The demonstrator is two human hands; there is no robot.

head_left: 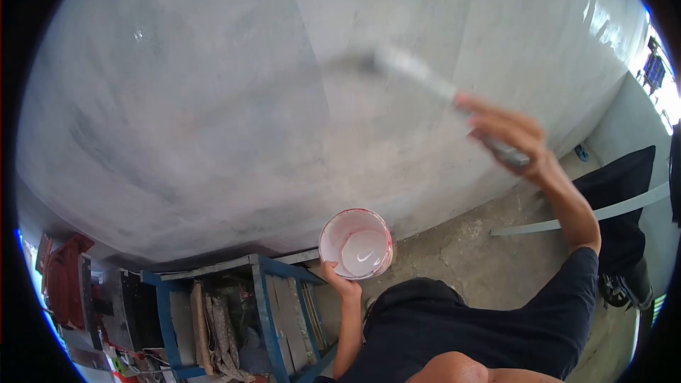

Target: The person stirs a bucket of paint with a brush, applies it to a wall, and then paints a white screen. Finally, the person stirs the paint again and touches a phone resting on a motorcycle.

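My right hand (505, 131) is raised and shut on the handle of a paintbrush (418, 74), whose blurred bristle end touches the grey-white wall (213, 85). My left hand (339, 282) grips the rim of a small red-and-white paint bucket (356, 243) from below. The bucket holds white paint and hangs close to the wall, above the floor.
A blue metal scaffold frame (266, 298) with boards and cloths stands at lower left, beside red and black equipment (67, 280). The concrete floor (482, 255) runs along the wall's base. A long grey strip (582, 216) and a dark object (624, 191) lie at right.
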